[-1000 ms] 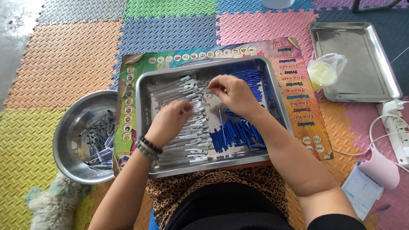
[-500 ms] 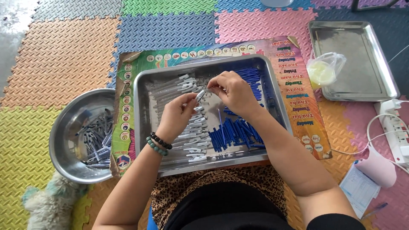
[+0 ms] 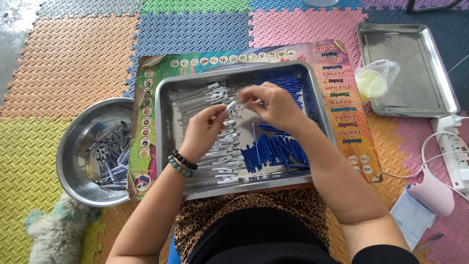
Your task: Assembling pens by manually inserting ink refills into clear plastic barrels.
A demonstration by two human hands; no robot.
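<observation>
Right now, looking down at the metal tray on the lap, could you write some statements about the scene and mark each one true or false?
1. Both hands are above the rectangular metal tray. True.
2. The left hand holds a blue rod. False: its fingers pinch a clear pen barrel with a white clip.
3. The blue thin rods lie in the right half of that tray. True.
4. The round steel bowl stands to the person's right. False: it stands to the left.
5. The second steel tray is full of pens. False: a small clear plastic bag lies at its edge.
</observation>
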